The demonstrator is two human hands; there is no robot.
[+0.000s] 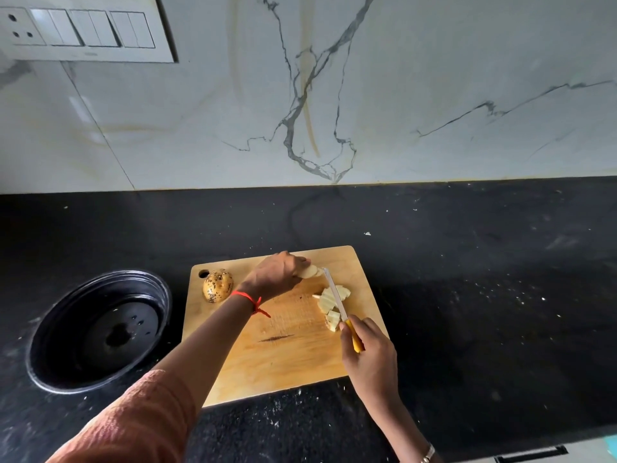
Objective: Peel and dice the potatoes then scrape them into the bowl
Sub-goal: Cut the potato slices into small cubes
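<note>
Two grips: left hand (277, 272) pinches potato slice (309, 271); right hand (369, 359) holds knife (334, 295).

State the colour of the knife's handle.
Yellow, seen best in the head view, where the right hand grips the knife handle.

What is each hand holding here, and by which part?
The right hand grips the knife by its yellow handle; the left hand holds a peeled potato piece at its end away from the blade.

Left hand (277, 272) and right hand (370, 355) extend forward, fingers (359, 324) curled.
</note>
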